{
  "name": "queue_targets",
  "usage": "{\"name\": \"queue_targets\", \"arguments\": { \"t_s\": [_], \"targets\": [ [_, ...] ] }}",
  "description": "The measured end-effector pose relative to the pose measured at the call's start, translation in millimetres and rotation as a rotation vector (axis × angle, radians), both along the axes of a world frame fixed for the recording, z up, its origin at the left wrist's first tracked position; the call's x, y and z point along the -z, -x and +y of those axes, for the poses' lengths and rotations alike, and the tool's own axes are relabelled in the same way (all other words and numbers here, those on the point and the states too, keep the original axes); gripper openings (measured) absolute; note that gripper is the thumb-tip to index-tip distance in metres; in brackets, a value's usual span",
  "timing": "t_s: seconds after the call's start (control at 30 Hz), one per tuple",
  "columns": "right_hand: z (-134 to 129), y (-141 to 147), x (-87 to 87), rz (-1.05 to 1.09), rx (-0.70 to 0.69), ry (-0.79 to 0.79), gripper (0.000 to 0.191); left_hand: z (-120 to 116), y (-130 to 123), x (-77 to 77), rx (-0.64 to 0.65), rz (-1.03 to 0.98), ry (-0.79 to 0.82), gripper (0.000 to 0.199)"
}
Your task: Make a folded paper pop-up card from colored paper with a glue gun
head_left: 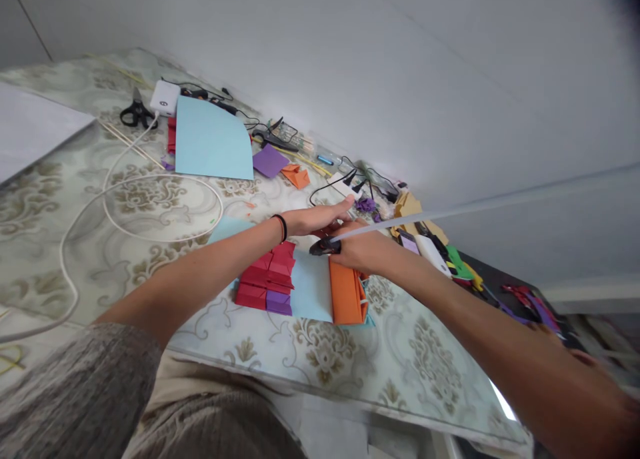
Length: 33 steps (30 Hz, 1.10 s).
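Note:
My right hand is closed on a black tool, which looks like a hot glue gun. A long translucent stick runs from it toward the right. Against it, my left hand has its fingers partly bent; what they pinch is hidden. Beneath both hands lies a light blue sheet. Folded red paper pieces and a purple folded piece rest on its left part. A folded orange paper piece covers its right end, just below my right hand.
Behind the hands are another light blue sheet, a purple square and orange folded paper. Black scissors lie by a white device, whose cable loops over the patterned tablecloth. Cords and craft supplies line the wall.

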State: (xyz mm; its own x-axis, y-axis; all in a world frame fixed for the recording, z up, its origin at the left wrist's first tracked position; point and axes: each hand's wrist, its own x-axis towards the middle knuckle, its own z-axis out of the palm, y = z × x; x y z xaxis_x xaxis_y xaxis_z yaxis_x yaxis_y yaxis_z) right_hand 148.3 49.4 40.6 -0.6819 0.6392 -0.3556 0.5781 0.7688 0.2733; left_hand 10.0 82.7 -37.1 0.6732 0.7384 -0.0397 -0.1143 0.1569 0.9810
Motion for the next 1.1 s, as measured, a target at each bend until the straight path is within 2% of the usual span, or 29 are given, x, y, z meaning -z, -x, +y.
{"name": "queue_targets", "arguments": {
  "t_s": [0.43, 0.77, 0.9, 1.0, 1.1],
  "targets": [
    [1.1, -1.4, -3.3, 0.089, -0.049, 0.025, 0.02, -2.7, -0.9, -1.6, -0.028, -0.042, 0.046, 0.068],
    [-9.3, -3.0, -8.1, 0.078, -0.072, 0.1, 0.013, -6.2, 4.7, -3.8, -0.017, -0.013, 0.02, 0.074],
    [-19.5, -1.9, -21.7, 0.089, -0.06, 0.209, 0.016, -5.2, 4.1, -3.2, -0.013, 0.001, 0.005, 0.079],
    [-26.9, -5.8, -40.8, 0.122, 0.046, 0.37, 0.018, -5.3, 5.2, -4.1, 0.0, 0.012, 0.001, 0.08],
    [-33.6, -19.0, -59.6, 0.245, 0.192, 0.486, 0.021, -6.2, 8.1, -6.5, 0.033, 0.029, -0.014, 0.08]
  ]
}}
